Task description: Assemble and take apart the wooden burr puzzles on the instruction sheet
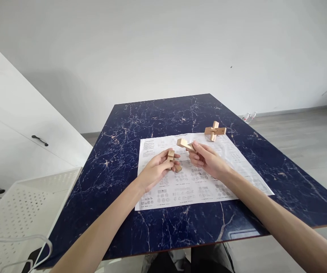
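Observation:
Above a printed paper sheet (184, 199), my left hand (156, 168) is closed around notched wooden puzzle pieces (171, 154), with a lower wooden end sticking out below the fingers. Whether these are one piece or two joined, I cannot tell. My right hand (205, 157) pinches one end of a notched wooden puzzle piece (183, 143); its thicker block end points left, towards my left hand. The two hands are apart. Near the sheet's far right corner sits a cross-shaped wooden puzzle (215, 131) of interlocked bars, touched by neither hand.
The sheet lies on a dark blue marbled table (152, 117). Left of the table stand a white perforated chair (24, 204) and a white cabinet (18, 110) with dark handles. A pale wall (152, 49) rises behind, and clear bottles (249, 116) are on the floor at right.

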`<state>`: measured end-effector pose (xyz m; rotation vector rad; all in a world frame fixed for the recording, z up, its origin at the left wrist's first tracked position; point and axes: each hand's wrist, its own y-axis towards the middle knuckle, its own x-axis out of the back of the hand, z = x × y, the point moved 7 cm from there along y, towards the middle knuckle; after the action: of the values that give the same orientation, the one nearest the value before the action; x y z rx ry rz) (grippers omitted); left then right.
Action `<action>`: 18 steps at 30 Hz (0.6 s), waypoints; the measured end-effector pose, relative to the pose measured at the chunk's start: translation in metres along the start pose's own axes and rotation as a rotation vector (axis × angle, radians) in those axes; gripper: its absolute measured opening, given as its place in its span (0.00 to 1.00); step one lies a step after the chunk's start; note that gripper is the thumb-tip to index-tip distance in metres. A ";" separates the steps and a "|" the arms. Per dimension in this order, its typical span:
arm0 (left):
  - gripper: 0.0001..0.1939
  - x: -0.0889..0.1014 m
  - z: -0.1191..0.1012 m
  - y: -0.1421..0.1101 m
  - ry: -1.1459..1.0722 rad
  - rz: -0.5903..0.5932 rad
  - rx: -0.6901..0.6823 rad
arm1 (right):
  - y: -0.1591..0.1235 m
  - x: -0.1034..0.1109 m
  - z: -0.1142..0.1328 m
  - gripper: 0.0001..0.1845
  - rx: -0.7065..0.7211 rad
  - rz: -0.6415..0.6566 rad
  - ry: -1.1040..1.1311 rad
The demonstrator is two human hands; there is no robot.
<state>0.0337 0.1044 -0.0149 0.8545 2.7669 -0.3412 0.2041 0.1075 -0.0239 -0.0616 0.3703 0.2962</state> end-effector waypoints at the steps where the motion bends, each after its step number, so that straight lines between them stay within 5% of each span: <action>1: 0.16 -0.001 -0.001 0.000 -0.023 0.017 -0.003 | 0.000 -0.001 0.000 0.25 0.005 0.005 -0.011; 8: 0.19 -0.010 -0.003 -0.001 -0.006 0.117 -0.062 | -0.003 -0.009 0.001 0.21 0.053 0.047 -0.129; 18: 0.22 -0.013 -0.004 -0.001 0.184 0.100 -0.116 | -0.006 -0.011 0.001 0.17 0.144 0.093 -0.321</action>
<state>0.0434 0.0982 -0.0070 1.0377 2.8621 -0.0873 0.1965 0.0992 -0.0186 0.1437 0.0747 0.3638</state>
